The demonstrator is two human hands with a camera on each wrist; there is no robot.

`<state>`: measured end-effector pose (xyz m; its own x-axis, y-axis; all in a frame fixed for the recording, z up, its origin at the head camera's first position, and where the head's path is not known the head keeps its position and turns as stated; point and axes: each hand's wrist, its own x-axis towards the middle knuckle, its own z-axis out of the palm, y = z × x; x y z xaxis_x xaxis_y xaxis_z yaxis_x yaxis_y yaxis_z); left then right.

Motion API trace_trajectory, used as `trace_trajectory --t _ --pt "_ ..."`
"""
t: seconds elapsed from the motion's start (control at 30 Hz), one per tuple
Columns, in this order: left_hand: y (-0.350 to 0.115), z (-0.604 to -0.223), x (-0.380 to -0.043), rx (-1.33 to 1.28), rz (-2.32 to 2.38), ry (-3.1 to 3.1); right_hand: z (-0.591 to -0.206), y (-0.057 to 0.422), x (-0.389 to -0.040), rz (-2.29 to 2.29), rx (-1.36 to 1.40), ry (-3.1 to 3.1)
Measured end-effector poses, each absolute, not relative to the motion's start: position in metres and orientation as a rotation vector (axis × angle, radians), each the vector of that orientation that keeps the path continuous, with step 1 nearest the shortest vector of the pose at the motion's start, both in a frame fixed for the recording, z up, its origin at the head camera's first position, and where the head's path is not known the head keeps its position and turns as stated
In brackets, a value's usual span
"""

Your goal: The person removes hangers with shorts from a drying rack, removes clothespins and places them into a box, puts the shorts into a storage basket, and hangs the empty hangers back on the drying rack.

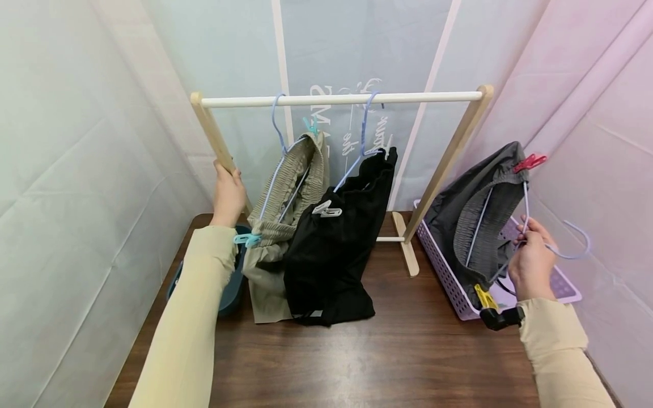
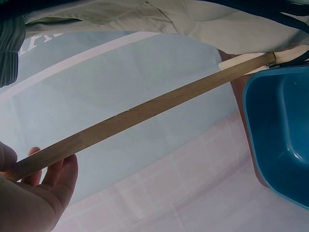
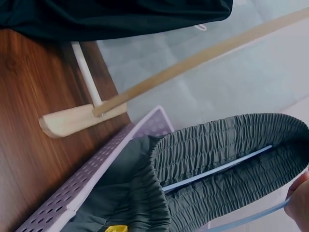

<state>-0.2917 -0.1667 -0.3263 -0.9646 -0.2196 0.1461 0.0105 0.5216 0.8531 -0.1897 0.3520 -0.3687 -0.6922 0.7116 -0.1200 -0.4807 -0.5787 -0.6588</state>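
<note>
My left hand [image 1: 228, 194] grips the left wooden post [image 2: 140, 112] of a clothes rack, its fingers around the wood in the left wrist view. My right hand [image 1: 533, 262] holds a light purple hanger [image 1: 575, 256] near its neck. From that hanger hang dark grey pants [image 1: 469, 198] with an elastic waistband, fixed by a red clip [image 1: 530, 163] and a yellow clip [image 1: 486, 297]. On the rack's white bar [image 1: 326, 100] hang beige pants [image 1: 275, 226] with teal clips and black pants [image 1: 336, 255] with white clips, both on blue hangers.
A purple perforated basket [image 1: 449, 277] stands at the right, under the grey pants. Beside the rack's left post sits a blue basin [image 2: 275, 130], partly behind the beige pants. The rack's right foot [image 1: 406, 249] rests on the brown wooden table [image 1: 357, 362].
</note>
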Motion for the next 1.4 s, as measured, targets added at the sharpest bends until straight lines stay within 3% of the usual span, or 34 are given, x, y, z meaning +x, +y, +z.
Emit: trace_trajectory --t 0.83,1.1,1.4 --pt "-0.171 -0.320 -0.279 0.137 -1.410 -2.495 -0.371 0.322 -0.202 2.209 -0.407 -0.841" --pt "-0.160 -0.310 -0.267 0.259 -1.233 -2.269 -0.360 0.341 -0.196 2.209 -0.429 -0.833" --pt "-0.132 -0.283 -0.242 0.015 -1.067 -1.939 -0.351 0.371 -0.178 2.193 -0.433 -0.839"
